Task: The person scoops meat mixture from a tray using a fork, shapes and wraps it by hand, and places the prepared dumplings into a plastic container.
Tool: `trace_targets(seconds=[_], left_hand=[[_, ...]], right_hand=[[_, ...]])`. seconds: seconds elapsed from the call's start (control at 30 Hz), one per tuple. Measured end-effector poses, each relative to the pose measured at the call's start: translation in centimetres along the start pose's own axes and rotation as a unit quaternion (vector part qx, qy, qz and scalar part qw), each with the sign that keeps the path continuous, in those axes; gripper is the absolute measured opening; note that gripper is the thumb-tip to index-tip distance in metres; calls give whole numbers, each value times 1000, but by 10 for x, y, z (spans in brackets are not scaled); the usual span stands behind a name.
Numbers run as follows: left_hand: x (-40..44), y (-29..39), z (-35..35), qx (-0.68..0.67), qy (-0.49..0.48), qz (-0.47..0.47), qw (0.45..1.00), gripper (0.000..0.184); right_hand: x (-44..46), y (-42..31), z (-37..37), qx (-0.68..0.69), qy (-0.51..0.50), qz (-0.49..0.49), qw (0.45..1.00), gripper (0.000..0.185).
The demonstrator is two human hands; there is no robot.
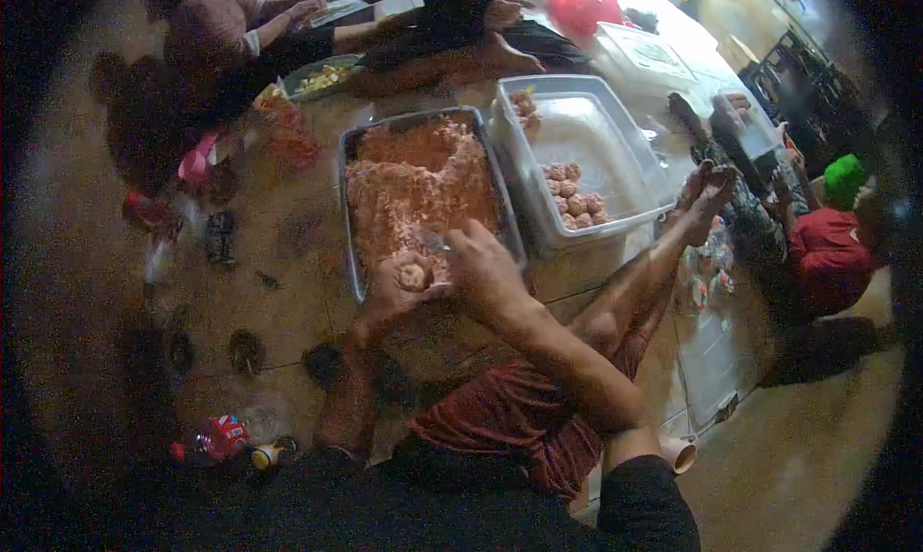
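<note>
My left hand (392, 292) is wrapped round a pale, round lump (413, 277) at the near edge of a tray (350, 215) of pinkish ground mixture (385, 191). Just to its right, my right hand (481, 263) is closed on a small metal utensil (430, 238), whose tip is over the mixture. Right of the tray stands a clear plastic container (615, 148), with several round balls (577, 201) in its near corner and a few more at its far left corner.
Several people sit around: one person (212, 23) at upper left, another in red (832, 254) at right. A bowl (322, 79) lies beyond the tray, a lidded box (644, 52) at the back. Bottles (221, 439) lie at lower left. My legs (615, 316) stretch right.
</note>
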State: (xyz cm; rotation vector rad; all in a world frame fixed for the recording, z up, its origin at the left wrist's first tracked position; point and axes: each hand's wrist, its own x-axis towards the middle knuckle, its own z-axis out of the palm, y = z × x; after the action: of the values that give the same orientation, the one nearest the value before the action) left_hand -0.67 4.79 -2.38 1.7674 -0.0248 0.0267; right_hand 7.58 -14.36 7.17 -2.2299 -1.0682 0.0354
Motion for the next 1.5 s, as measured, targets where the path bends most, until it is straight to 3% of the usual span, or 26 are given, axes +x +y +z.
trace_targets(seconds=[0.03,0.1,0.13,0.27,0.37,0.43,0.5,0.53,0.57,0.6,0.7,0.77,0.87,0.93,1.1,1.23,1.3,1.33,1.4,1.5], left_hand=[[3,-6,3,-1,-6,3,1000,33],[6,10,20,62,131,118,982,43],[1,33,32,-114,127,12,985,55],[7,73,41,-81,31,38,996,59],[18,59,57,-265,-33,10,963,68],[25,45,73,-353,-46,52,933,78],[26,56,85,-373,-23,69,925,82],[26,63,88,-390,2,90,917,85],[24,70,85,-393,-1,84,916,85],[23,77,79,-354,-7,80,932,86],[17,69,52,-303,-54,81,948,78],[2,67,42,-255,-32,6,966,64],[-6,46,42,-228,7,32,973,54],[-10,44,37,-215,2,16,976,52],[-19,36,34,-234,26,-22,972,46],[-20,36,32,-216,26,-15,976,43],[-20,38,34,-236,23,-14,971,39],[-20,38,34,-236,23,-12,971,39],[-21,36,34,-230,42,-19,972,36],[-22,32,33,-219,43,-15,975,34]], right_hand=[[2,-1,8,-3,4,4,1000,18],[6,-10,9,3,37,24,999,30],[7,-18,-9,33,-34,67,997,43],[3,-7,-35,11,-18,99,995,47],[-5,20,-38,20,-53,84,995,51],[-11,40,-40,48,-52,52,996,51],[-14,56,-51,35,4,33,999,39],[-10,71,-63,23,-14,52,998,28],[-5,85,-75,11,-33,70,997,21],[-1,92,-89,-31,53,51,997,19],[17,129,-135,-115,73,143,980,25],[31,166,-153,-47,80,176,980,28],[38,230,-142,-155,22,230,960,38],[46,245,-131,-102,23,318,942,50],[38,253,-112,-3,-21,320,947,58],[21,297,-92,294,88,231,923,45],[25,301,-97,362,106,194,906,40],[31,302,-99,123,57,231,963,37],[35,307,-99,-123,8,253,960,35],[32,296,-97,-63,8,237,969,34]])
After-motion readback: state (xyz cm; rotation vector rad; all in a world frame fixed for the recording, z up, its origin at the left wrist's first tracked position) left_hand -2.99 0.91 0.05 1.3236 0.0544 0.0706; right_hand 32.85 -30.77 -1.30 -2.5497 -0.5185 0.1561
